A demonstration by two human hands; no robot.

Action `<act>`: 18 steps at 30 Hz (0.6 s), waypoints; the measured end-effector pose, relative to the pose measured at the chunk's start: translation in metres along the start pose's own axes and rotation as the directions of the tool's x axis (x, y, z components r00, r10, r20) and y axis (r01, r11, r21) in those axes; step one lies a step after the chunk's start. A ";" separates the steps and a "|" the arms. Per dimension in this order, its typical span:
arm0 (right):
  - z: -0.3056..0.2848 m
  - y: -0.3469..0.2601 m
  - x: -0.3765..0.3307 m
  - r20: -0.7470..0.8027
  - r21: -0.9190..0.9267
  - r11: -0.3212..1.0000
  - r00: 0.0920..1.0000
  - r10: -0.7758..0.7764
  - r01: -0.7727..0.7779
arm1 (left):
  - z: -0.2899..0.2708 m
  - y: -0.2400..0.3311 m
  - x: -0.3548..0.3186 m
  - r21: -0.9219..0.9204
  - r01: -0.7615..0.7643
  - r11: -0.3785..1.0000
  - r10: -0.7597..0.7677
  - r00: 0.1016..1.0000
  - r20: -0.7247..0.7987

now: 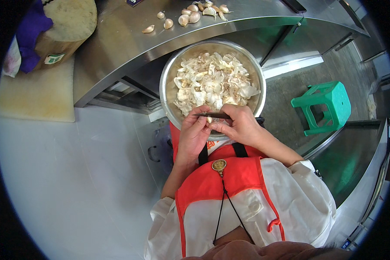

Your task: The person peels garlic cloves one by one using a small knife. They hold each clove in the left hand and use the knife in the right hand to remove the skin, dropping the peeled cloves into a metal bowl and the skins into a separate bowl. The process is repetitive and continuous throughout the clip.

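Steel bowl (168, 82) (garlic skins (212, 82)), hands (216, 128) gripping knife (214, 115)

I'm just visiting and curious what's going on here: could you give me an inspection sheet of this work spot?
Surface: steel counter, shiny, bare in the middle.
Job's things: steel bowl heaped with garlic skins; a clove between both hands; a thin dark tool across the fingers.
Clutter: loose cloves on the counter; wooden block; purple cloth.
Grip: left hand and right hand both pinch at the clove.
Cables: black cord from a badge reel on the red apron.
Surroundings: green stool on the floor.
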State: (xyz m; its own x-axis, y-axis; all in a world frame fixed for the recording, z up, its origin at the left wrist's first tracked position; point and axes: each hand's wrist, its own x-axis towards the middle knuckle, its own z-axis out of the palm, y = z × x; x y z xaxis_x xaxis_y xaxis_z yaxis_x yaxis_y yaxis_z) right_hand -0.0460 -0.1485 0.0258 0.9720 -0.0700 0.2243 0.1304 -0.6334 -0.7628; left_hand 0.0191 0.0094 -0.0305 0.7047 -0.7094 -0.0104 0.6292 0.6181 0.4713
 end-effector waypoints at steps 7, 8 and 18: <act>0.002 0.002 0.001 -0.048 -0.100 0.991 0.994 -0.098 0.093 | -0.001 -0.008 0.000 -0.017 -0.049 0.999 0.048 0.998 -0.048; 0.003 0.003 0.001 -0.059 -0.123 0.987 0.992 -0.110 0.103 | 0.001 -0.009 -0.001 -0.038 -0.039 0.999 0.037 0.998 -0.043; 0.002 0.008 0.001 -0.039 -0.167 0.976 0.988 -0.146 0.138 | 0.002 -0.014 0.001 -0.124 -0.013 0.992 0.010 1.000 -0.020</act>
State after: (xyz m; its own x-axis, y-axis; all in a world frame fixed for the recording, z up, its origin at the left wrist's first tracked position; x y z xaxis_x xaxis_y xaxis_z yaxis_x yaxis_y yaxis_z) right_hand -0.0439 -0.1515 0.0188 0.9341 -0.0068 0.3569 0.2286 -0.7565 -0.6127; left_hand 0.0096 -0.0008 -0.0351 0.7178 -0.6959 -0.0234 0.6557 0.6643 0.3588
